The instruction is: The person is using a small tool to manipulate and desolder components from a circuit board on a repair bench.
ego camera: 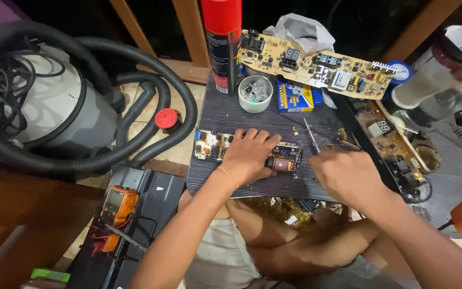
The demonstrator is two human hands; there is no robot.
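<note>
Left hand (249, 155): fingers spread, pressing flat on circuit board (249, 151) near board's front edge. Right hand (346, 174): closed around thin metal tool (311, 137), tip up, just beside board's right end

tiled floor (185, 152), wooden beams (188, 32), dark surroundings
</note>
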